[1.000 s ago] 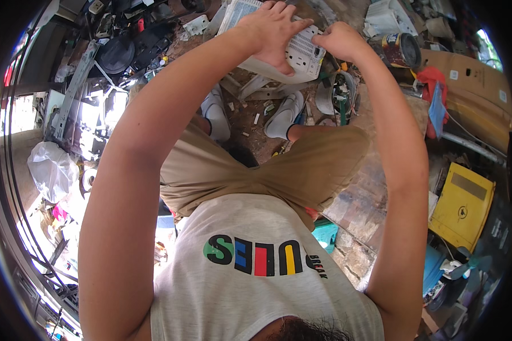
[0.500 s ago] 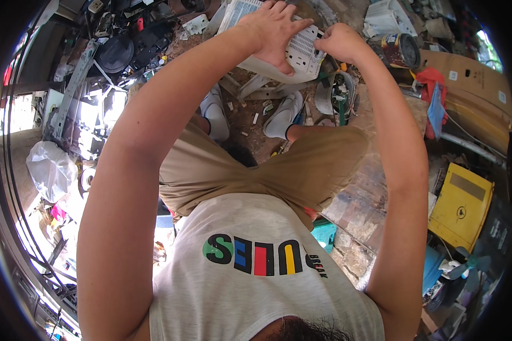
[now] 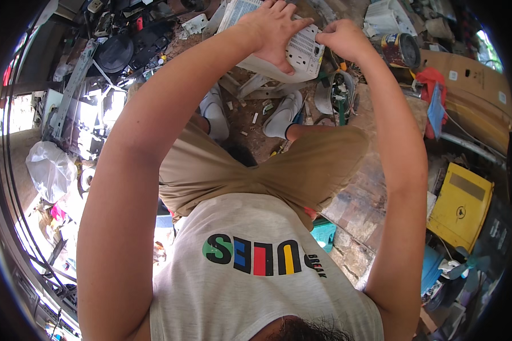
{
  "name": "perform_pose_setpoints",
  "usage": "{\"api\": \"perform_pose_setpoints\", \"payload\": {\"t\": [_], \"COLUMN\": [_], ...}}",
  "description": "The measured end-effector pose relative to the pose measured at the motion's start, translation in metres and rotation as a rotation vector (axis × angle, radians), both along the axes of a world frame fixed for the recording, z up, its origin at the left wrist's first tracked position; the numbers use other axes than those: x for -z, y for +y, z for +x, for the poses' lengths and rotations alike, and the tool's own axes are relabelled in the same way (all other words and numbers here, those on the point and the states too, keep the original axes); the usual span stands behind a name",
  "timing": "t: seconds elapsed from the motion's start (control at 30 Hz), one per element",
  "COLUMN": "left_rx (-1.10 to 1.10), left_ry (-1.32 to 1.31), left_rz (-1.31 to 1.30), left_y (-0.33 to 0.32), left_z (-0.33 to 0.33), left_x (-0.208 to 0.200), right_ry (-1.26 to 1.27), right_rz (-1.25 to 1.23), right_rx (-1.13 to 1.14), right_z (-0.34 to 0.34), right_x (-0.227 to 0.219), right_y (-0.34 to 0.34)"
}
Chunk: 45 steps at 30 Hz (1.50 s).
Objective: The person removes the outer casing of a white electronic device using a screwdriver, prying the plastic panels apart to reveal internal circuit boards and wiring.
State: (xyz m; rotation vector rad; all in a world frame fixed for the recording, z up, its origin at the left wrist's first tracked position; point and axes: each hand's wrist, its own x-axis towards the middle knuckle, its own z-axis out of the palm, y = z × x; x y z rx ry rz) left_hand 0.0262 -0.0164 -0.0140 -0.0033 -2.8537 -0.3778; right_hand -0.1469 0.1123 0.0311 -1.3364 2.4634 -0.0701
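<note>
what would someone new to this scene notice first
The eye would probably go first to the bright yellow case at the right, vivid among the clutter. Next might come the colourful lettering on the pale shirt at lower centre. At the top, the left hand lies spread over a white slotted housing with socket-like openings, the right hand at its right edge.

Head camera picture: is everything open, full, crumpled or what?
White box: nearest outlets unplugged.
Left hand: spread open, on the box.
Right hand: half-curled, at the box's edge.
Clear bag: crumpled.
Round container: open, holding scraps.
Cardboard box: can't tell open or shut.
</note>
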Motion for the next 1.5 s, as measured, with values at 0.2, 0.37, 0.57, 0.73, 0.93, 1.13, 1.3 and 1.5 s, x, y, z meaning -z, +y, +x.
{"api": "perform_pose_setpoints", "payload": {"t": [0.2,0.37,0.57,0.73,0.93,1.13,1.3,1.5], "left_rx": [0.001,-0.028,-0.094,-0.105,0.025,-0.099,-0.088,-0.091], "left_ry": [0.030,-0.074,-0.142,-0.127,0.002,-0.134,-0.136,-0.144], "left_rz": [-0.021,-0.035,-0.142,-0.169,0.003,-0.167,-0.166,-0.149], "left_y": [-0.001,0.002,0.005,0.006,0.000,0.006,0.005,0.006], "left_z": [-0.007,-0.002,-0.003,-0.003,-0.005,-0.004,-0.006,-0.005], "left_x": [0.008,-0.002,0.005,0.004,-0.002,0.007,0.009,0.006], "right_ry": [-0.135,-0.080,0.045,-0.125,-0.018,0.110,0.197,0.159], "right_rz": [-0.244,-0.277,-0.550,-0.352,-0.205,0.019,0.066,0.066], "right_rx": [0.162,0.221,0.067,-0.134,0.006,0.074,0.073,0.106], "right_z": [-0.047,-0.038,-0.004,0.029,0.033,0.046,0.048,0.053], "right_x": [0.011,0.018,0.019,0.014,0.013,0.003,0.008,0.008], "right_y": [0.015,0.021,0.035,0.062,0.062,0.035,0.031,0.030]}}
